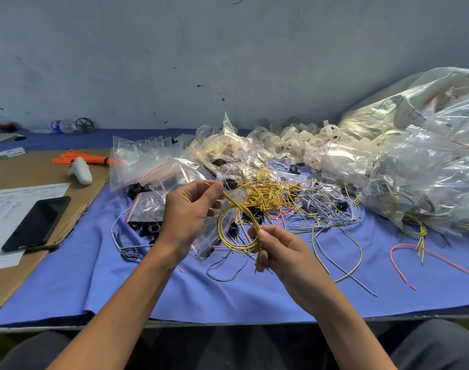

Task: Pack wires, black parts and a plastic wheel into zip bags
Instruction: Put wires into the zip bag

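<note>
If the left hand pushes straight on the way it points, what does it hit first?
Probably the black part just past the left hand, then the yellow wire tangle; depth unclear.

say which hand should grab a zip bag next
Left, probably: zip bags lie just beyond the left hand, which pinches only wire ends, while the right hand holds the yellow coil together.

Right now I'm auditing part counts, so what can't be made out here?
Head view:
- Black parts in the zip bag: partly hidden by left hand.
- Large plastic sack: cut off by right edge.
- Paper form: print too small, phone covers part.
- Yellow wire coil: pinched stretch hidden by right hand.
</note>
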Motion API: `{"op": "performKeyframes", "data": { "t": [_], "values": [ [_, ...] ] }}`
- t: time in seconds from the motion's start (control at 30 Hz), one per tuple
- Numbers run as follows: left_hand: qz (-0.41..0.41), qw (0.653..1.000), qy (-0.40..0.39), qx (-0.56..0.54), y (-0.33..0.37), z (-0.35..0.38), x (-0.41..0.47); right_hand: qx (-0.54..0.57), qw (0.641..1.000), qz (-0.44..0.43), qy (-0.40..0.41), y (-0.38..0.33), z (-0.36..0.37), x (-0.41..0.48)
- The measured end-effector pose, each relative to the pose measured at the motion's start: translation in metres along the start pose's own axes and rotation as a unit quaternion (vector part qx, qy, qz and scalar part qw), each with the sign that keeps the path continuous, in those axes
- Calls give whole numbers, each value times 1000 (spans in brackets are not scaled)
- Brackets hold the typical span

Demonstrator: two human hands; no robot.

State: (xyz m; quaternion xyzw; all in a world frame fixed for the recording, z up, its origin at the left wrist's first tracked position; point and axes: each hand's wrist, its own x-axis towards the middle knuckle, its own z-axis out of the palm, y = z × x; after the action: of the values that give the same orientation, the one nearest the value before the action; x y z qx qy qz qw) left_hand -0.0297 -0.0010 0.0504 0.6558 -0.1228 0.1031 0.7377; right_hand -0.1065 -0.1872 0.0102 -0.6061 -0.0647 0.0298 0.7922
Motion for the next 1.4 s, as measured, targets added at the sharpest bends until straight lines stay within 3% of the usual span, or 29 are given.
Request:
{"op": "performKeyframes", "data": {
  "t": [0.2,0.3,0.4,0.53,0.67,0.83,1.13,1.27,1.4],
  "values": [
    [-7,999,-10,34,-10,-7,-4,-66,998,1,14,7,-6,-5],
    [18,991,21,129,-22,-17,-16,-86,995,4,46,8,-18,-12],
    [106,933,79,335,-45,-28,-35,-111,989,34,94,11,-35,-19],
    [114,847,17,518,-70,-22,-49,-136,981,69,118,14,-41,-22],
    [115,828,26,548,-68,-17,-35,-161,979,62,111,13,-35,-21],
    [134,830,27,540,-57,-17,-29,-168,980,49,97,7,-24,-15],
    [164,778,-76,602,-45,-15,-48,-140,987,46,67,-2,-1,-4],
    [109,809,-72,573,-42,-20,-43,-137,988,37,56,-9,-5,-8],
    [113,822,-91,551,-38,-20,-44,-130,989,31,64,-13,-9,-8]
  ]
}}
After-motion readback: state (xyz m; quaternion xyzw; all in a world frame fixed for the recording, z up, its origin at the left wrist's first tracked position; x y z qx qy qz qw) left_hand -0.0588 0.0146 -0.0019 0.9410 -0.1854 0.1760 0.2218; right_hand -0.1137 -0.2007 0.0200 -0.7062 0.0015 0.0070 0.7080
